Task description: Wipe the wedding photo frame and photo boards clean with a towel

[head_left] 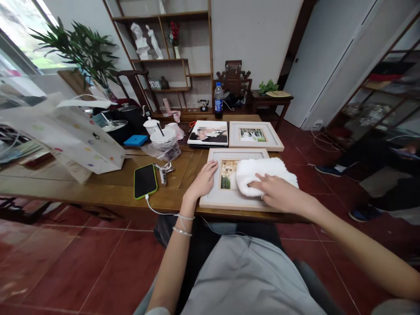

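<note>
A light wooden picture frame (210,199) lies flat at the table's front edge, with a small picture (226,175) in its wide white mount. Its left edge is gripped by my left hand (204,178), with the fingers resting over the border. My right hand (278,192) presses a fluffy white cloth (265,168) onto the frame, fingers bent into it. The cloth hides the right part of the picture and mount. Directly behind lies a second light frame (275,138), and left of that a photo album (208,133) with a photo on its cover.
On the table (177,192) to the left are a charging phone (145,181), a lidded cup (163,136) in a plastic bag, a blue box (135,140) and a white paper bag (85,135). A bottle (218,100) stands behind. Another person's legs (364,157) show at right.
</note>
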A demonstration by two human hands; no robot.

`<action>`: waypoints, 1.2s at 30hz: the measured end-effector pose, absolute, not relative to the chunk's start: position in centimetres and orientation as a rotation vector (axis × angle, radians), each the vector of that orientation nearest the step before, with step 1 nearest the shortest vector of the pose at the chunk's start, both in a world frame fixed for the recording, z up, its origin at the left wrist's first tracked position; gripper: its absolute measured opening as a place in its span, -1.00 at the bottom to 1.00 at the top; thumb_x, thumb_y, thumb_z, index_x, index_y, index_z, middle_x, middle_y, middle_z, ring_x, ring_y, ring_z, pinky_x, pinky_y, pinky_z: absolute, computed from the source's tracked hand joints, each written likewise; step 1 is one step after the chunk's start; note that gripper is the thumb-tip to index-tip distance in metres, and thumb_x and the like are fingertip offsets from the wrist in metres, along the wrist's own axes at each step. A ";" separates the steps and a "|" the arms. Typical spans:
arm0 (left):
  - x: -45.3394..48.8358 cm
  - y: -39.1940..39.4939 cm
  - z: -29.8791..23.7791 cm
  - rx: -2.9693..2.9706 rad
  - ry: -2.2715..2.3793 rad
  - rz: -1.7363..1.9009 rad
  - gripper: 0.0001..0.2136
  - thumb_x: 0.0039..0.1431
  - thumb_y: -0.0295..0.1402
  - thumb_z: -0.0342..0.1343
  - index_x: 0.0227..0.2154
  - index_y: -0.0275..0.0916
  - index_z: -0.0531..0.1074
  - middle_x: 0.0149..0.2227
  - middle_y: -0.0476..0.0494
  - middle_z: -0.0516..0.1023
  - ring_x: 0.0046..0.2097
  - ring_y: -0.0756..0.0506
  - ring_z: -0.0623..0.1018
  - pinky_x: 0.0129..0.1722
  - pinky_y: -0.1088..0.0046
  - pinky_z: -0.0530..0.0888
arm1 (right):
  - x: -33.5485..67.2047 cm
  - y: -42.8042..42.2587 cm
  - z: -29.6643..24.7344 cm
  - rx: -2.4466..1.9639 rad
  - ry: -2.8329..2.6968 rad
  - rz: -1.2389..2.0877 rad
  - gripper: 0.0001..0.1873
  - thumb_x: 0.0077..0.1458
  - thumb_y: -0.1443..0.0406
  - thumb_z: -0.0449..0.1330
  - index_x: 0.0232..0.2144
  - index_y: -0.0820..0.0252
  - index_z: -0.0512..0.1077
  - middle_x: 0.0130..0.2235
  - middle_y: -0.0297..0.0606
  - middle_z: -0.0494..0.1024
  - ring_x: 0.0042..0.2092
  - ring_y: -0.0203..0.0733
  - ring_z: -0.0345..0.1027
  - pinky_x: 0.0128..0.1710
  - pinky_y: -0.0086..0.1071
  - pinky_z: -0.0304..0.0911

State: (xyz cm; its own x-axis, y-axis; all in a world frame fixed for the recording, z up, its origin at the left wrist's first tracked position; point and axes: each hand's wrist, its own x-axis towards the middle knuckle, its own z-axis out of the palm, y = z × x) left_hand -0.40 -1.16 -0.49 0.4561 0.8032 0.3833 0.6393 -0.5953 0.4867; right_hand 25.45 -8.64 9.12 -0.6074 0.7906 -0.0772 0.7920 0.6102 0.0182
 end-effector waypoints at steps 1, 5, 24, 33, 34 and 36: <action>-0.4 -1.2 -0.5 2.439 1.240 0.860 -0.56 0.17 -0.53 -0.23 0.13 -0.37 0.19 0.21 -0.25 0.17 0.27 -0.13 0.07 0.25 0.19 0.07 | 25.4 -9.9 9.4 1.333 2.749 -0.067 -0.47 -0.09 0.49 -0.04 -0.03 0.13 0.34 -0.05 -0.04 0.41 -0.13 0.02 0.34 -0.17 -0.23 0.14; -0.3 -1.2 -0.5 2.436 1.244 0.875 -0.55 0.15 -0.54 -0.22 0.12 -0.33 0.20 0.21 -0.23 0.18 0.27 -0.13 0.07 0.25 0.16 0.08 | 24.4 -13.4 9.7 1.280 2.804 -0.172 -0.47 -0.11 0.49 -0.04 -0.06 0.12 0.36 -0.02 -0.04 0.40 -0.03 0.05 0.30 -0.12 -0.20 0.16; -0.4 -1.2 -0.2 2.418 1.223 0.866 -0.57 0.19 -0.50 -0.23 0.11 -0.33 0.21 0.21 -0.25 0.18 0.27 -0.13 0.09 0.24 0.15 0.09 | 24.2 1.4 6.0 1.572 2.912 0.385 -0.47 -0.05 0.45 0.04 0.04 0.31 0.27 0.05 0.05 0.34 0.19 0.08 -0.02 0.12 -0.06 -0.12; -0.3 -1.3 -0.2 2.428 1.242 0.858 -0.57 0.20 -0.50 -0.24 0.12 -0.37 0.20 0.21 -0.27 0.18 0.27 -0.13 0.07 0.25 0.18 0.08 | 23.4 -5.2 7.2 1.271 2.965 0.041 -0.50 -0.11 0.50 0.01 -0.07 0.21 0.37 0.10 0.03 0.29 0.10 0.03 0.17 0.09 -0.09 -0.01; -0.3 -1.3 -0.2 2.432 1.245 0.855 -0.57 0.19 -0.50 -0.25 0.12 -0.37 0.20 0.21 -0.27 0.18 0.27 -0.13 0.07 0.25 0.19 0.07 | 23.5 -6.7 7.5 1.252 2.959 -0.013 -0.49 -0.12 0.50 0.01 -0.06 0.19 0.37 0.12 0.02 0.28 0.12 0.03 0.14 0.10 -0.10 -0.02; -0.3 -1.2 -0.2 2.439 1.250 0.843 -0.57 0.19 -0.51 -0.24 0.12 -0.40 0.19 0.21 -0.28 0.18 0.27 -0.13 0.07 0.25 0.20 0.07 | 23.7 -9.6 8.2 1.210 2.941 -0.116 -0.47 -0.14 0.50 0.01 -0.06 0.17 0.37 0.13 0.00 0.27 0.16 0.03 0.09 0.12 -0.10 -0.01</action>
State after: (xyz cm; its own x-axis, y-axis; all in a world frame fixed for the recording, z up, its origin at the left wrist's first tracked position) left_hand -0.29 -1.23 -0.23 0.4577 0.8072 0.3727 0.6481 -0.5899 0.4817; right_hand 23.74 -9.61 8.20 -0.7101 0.7040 0.0104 0.7011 0.7083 -0.0829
